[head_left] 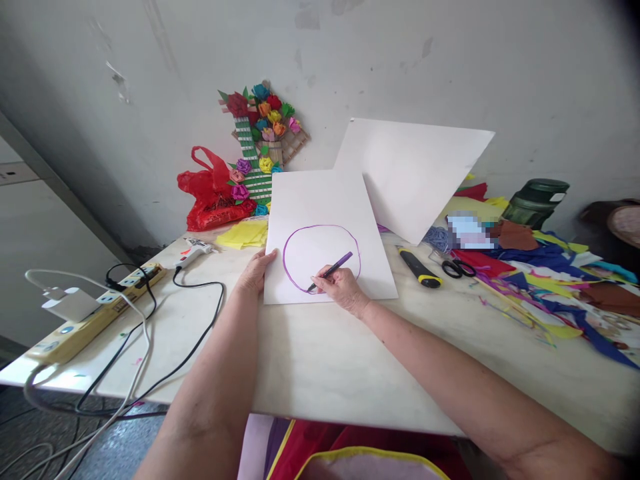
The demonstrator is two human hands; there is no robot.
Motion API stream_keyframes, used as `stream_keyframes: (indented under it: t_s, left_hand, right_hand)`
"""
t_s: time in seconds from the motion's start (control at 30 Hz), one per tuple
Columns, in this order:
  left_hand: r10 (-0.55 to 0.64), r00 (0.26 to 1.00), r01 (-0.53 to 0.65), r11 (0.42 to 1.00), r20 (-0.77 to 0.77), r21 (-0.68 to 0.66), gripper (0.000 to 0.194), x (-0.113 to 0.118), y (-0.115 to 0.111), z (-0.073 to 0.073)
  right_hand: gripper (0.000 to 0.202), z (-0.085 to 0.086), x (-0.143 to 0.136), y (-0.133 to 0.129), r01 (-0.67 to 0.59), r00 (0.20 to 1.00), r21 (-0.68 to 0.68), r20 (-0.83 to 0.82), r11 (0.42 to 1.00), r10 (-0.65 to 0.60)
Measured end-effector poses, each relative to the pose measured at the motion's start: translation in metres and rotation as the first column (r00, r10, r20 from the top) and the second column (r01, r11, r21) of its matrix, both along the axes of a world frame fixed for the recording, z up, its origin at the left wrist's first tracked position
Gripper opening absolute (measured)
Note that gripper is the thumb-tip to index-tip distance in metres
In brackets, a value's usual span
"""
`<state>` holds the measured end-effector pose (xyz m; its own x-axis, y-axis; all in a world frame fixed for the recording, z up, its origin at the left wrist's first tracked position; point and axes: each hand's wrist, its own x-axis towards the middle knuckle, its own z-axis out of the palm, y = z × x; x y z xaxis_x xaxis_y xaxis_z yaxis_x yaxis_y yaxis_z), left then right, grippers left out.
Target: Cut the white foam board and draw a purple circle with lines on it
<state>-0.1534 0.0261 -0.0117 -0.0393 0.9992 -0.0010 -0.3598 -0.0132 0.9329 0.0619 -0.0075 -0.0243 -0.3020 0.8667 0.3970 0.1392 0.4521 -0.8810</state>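
White board: I've got this point(320, 200) front and centre on the surface point(310, 360), near edge facing the person.
Purple outline: a big roundish loop point(284, 257) on the board's lower half; some of it sits behind the fingers, so I can't tell if it joins up.
Purple marker: the pen point(342, 263) slants across the loop, dark tip down by its lower left.
Right hand: this one point(345, 290) has the marker pinched in its fingers, low on the barrel, over the bottom of the loop.
Left hand: parked point(255, 272) at the board's left edge, fingers touching it; from my end I can't tell if it's gripping or just steadying.
Behind the board: another white sheet point(415, 173), tilted, off to the right.
Right side: a black and yellow utility knife point(420, 268), then black-handled scissors point(459, 271), then a messy heap of coloured scraps point(555, 267) with a dark green container point(537, 207) behind.
Left side: yellow paper point(243, 235) just beside the board, a white glue gun point(196, 253) near it, and further out a power strip point(107, 310) with a white charger point(73, 305) plugged in.
Back left: red plastic bag point(215, 207) next to a paper-flower decoration point(254, 160) by the wall point(200, 67).
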Motion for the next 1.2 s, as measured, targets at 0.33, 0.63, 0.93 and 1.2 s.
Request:
stream_keyframes:
  t_s: [0.33, 0.63, 0.93, 1.2]
  left_hand:
    - [0.000, 1.000, 0.000, 1.000, -0.011, 0.011, 0.033, -0.001, 0.001, -0.001]
    - [-0.003, 1.000, 0.003, 1.000, 0.003, 0.014, 0.036, -0.002, 0.003, -0.003]
    - [0.011, 1.000, -0.011, 1.000, -0.002, 0.000, 0.035, -0.003, 0.004, -0.003]
    - [0.014, 1.000, -0.014, 1.000, 0.000, 0.000, 0.034, -0.004, 0.004, -0.003]
  right_hand:
    - [0.018, 0.002, 0.000, -0.001, 0.014, 1.000, -0.037, -0.007, 0.999, -0.014]
    - [0.016, 0.006, 0.001, -0.003, -0.005, 0.998, -0.036, -0.060, 0.999, 0.003]
    - [0.016, 0.008, 0.004, -0.003, 0.033, 0.999, -0.040, -0.020, 0.999, -0.034]
    - [0.015, 0.008, 0.005, -0.004, 0.031, 1.000, -0.030, 0.007, 0.999, -0.030]
